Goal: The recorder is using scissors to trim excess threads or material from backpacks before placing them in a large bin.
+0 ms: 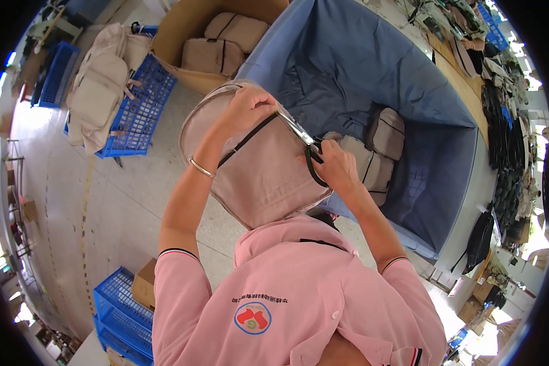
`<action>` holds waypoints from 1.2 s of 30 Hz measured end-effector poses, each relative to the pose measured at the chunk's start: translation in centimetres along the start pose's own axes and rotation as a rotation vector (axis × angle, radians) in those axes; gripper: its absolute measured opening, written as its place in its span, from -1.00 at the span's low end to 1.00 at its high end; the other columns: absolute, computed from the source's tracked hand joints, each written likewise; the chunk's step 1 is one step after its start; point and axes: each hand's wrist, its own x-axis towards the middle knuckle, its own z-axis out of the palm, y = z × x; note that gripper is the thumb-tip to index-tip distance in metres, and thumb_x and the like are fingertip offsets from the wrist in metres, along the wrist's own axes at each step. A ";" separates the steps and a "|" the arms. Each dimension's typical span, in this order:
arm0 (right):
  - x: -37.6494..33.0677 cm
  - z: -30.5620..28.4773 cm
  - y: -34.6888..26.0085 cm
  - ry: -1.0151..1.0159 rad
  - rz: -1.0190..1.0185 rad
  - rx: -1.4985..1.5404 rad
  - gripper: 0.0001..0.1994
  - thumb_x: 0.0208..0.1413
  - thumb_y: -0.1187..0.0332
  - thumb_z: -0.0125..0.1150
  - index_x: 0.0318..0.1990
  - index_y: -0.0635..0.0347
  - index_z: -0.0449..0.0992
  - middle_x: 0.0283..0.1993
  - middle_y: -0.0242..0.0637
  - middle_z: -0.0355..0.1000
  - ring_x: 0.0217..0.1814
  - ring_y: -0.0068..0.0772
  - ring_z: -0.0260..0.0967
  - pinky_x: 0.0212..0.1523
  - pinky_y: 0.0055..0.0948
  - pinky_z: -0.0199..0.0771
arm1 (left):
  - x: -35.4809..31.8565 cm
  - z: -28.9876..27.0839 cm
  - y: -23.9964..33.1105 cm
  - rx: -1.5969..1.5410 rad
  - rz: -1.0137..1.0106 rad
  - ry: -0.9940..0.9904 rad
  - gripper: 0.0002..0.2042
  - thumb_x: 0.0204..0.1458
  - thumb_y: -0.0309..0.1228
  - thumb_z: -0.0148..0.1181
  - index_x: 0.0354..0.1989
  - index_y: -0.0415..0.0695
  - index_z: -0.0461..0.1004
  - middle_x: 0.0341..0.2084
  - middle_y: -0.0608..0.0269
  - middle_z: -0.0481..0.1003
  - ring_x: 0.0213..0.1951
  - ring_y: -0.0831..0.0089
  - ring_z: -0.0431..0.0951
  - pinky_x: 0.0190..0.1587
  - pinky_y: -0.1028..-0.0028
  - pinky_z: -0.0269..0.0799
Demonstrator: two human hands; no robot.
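Note:
A dusty-pink fabric bag [265,174] with a zipped-looking edge and a narrow black strap [247,141] is in front of my chest. My left hand [245,111] lies over its upper part, fingers pinched at the top edge by the strap's end; any thread between the fingertips is too small to see. In my right hand [337,166] is a pair of scissors [296,129] with black handles and silver blades. The blades look close together, and their tips reach the strap's end beside my left fingers.
Beyond the bag stands a large blue-lined bin [436,158] with several similar bags [385,135] inside. A cardboard box [172,33] holding more bags is at the back. To the left, beige backpacks [97,91] lie on a blue crate [137,110]; other blue crates [123,299] stand lower left.

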 end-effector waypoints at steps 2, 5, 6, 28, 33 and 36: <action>0.3 -0.4 -0.3 -0.002 0.001 0.007 -0.44 0.03 -0.17 0.29 -0.39 0.26 0.37 -0.41 -0.05 0.41 -0.42 0.11 0.49 -0.43 -0.08 0.48 | 0.0 -0.1 0.2 -0.009 -0.020 -0.020 -0.90 0.08 -0.47 0.25 -0.32 -0.26 0.56 -0.42 0.22 0.54 -0.32 0.43 0.48 -0.16 0.42 0.38; 0.6 -0.3 -0.1 -0.021 0.027 0.038 -0.43 0.04 -0.18 0.28 -0.40 0.27 0.38 -0.40 -0.03 0.43 -0.38 0.14 0.48 -0.41 -0.09 0.47 | 0.2 -0.3 1.1 -0.030 -0.034 -0.041 -0.90 0.08 -0.47 0.24 -0.31 -0.25 0.57 -0.41 0.21 0.54 -0.28 0.42 0.48 -0.15 0.42 0.37; 0.7 -0.3 0.1 -0.043 0.053 0.061 -0.43 0.04 -0.18 0.27 -0.41 0.27 0.38 -0.40 -0.02 0.43 -0.36 0.16 0.47 -0.41 -0.10 0.46 | 0.2 -0.1 1.5 -0.016 -0.019 -0.030 -0.91 0.08 -0.47 0.24 -0.33 -0.25 0.57 -0.41 0.20 0.53 -0.28 0.39 0.48 -0.13 0.41 0.37; -18.4 0.3 11.0 0.363 0.812 0.208 -0.54 0.10 0.20 0.39 -0.57 0.30 0.24 -0.65 -0.07 0.12 -0.55 -0.23 -0.12 -0.55 -0.27 0.10 | 14.1 -33.7 9.3 -0.193 0.252 0.802 -0.78 0.16 -0.43 0.26 -0.07 -0.26 0.57 -0.17 0.33 0.57 -0.11 0.63 0.48 0.05 0.65 0.31; -23.2 1.3 10.9 0.352 0.996 0.216 -0.59 0.10 0.27 0.36 -0.56 0.31 0.25 -0.65 -0.08 0.13 -0.56 -0.26 -0.09 -0.54 -0.27 0.12 | 18.7 -33.4 3.1 -0.208 0.038 1.101 -0.71 0.08 -0.41 0.34 -0.06 -0.29 0.58 -0.19 0.29 0.58 -0.15 0.56 0.50 -0.06 0.57 0.40; -22.7 0.0 9.3 0.234 0.999 0.240 -0.59 0.10 0.27 0.37 -0.56 0.31 0.26 -0.65 -0.04 0.17 -0.57 -0.18 -0.07 -0.54 -0.26 0.14 | 17.1 -34.8 -0.9 0.249 -0.039 1.193 -0.74 0.12 -0.40 0.24 -0.11 -0.34 0.58 -0.26 0.18 0.58 -0.21 0.43 0.52 -0.12 0.46 0.44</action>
